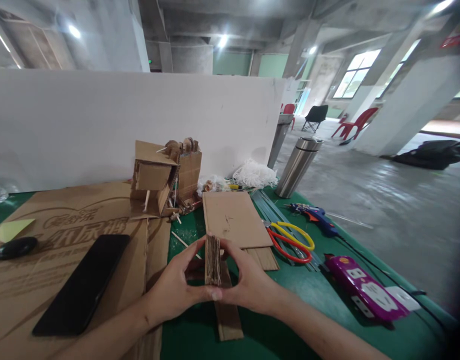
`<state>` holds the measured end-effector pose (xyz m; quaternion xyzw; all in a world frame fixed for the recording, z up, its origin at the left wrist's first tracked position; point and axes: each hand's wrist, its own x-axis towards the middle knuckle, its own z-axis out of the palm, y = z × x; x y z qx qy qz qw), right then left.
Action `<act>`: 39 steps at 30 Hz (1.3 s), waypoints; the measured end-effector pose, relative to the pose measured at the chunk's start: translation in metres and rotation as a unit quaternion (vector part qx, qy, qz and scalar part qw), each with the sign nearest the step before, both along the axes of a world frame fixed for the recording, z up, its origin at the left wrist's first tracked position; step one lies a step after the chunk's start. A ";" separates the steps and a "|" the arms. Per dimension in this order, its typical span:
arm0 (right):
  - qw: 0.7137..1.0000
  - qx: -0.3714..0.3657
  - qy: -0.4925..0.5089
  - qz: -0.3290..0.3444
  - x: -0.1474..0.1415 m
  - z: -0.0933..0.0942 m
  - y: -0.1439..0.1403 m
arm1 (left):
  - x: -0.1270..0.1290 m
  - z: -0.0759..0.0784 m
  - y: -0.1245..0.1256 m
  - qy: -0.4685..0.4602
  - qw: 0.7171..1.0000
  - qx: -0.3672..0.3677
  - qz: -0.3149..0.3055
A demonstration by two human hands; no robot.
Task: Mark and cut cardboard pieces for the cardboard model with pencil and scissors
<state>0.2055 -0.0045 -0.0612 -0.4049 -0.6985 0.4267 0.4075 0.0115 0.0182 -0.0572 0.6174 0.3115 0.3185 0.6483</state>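
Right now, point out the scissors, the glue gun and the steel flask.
scissors [292,243], head view, on the yellow and red handles.
glue gun [317,216], head view, on its blue body.
steel flask [299,167], head view, mid-body.

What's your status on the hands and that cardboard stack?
Both hands, left and right, pinch the cardboard stack upright above the mat. A cardboard strip lies under it. Scissors lie to the right, apart.

You are seated at a craft bench in a bare industrial hall, with raw concrete pillars [410,95] and floor (unfinished, loft-like). Your green table [312,295] carries cardboard sheets [233,217], scissors [290,240], a glue gun [316,215] and a power strip [365,287]. A white partition board [102,120] backs the bench.
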 end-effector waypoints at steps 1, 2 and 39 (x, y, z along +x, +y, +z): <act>1.000 0.000 -0.001 0.001 0.000 0.001 0.000 | 0.000 0.000 0.000 0.003 1.000 -0.001 -0.003; 1.000 0.002 -0.001 0.001 -0.001 0.002 -0.001 | 0.000 0.001 -0.001 0.003 1.000 -0.002 -0.007; 0.990 -0.064 0.107 0.063 -0.010 -0.004 -0.007 | 0.006 0.001 -0.009 -0.011 0.995 -0.077 -0.060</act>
